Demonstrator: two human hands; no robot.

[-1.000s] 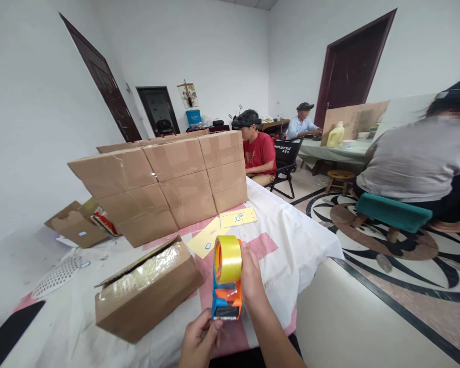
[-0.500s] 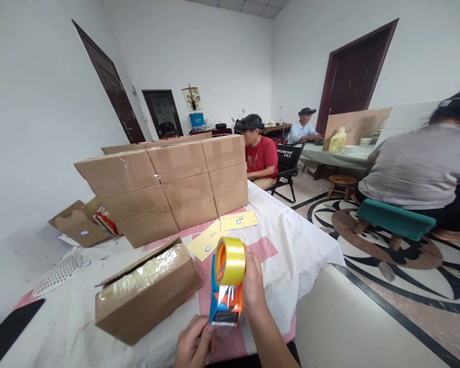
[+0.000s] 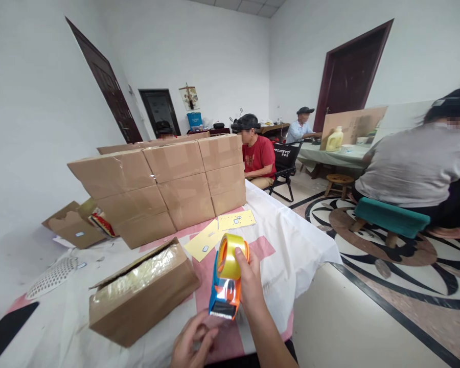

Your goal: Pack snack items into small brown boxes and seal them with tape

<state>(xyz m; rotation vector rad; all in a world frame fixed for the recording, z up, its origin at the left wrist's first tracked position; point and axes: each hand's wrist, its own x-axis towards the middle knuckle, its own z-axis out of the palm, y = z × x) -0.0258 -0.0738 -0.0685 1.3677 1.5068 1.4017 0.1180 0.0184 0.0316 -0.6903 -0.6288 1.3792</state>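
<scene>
My right hand (image 3: 252,286) is closed around a blue and orange tape dispenser (image 3: 225,291) that carries a roll of clear yellowish tape (image 3: 230,256), held upright above the table's near edge. My left hand (image 3: 191,341) sits just below the dispenser's cutter end, its fingers curled in a pinch; I cannot make out what is between them. A cardboard box (image 3: 141,294) with a taped top lies on the white cloth to the left of the dispenser.
Several sealed cardboard boxes (image 3: 168,184) are stacked in a wall at the back of the table (image 3: 291,240). Yellow label sheets (image 3: 218,230) lie before them. An open carton (image 3: 71,227) and a white perforated dish (image 3: 51,276) sit left. Other people sit at tables beyond and right.
The dispenser has tilted slightly and dropped a little. My left hand's fingers have shifted under the cutter end. The view has swung slightly.
</scene>
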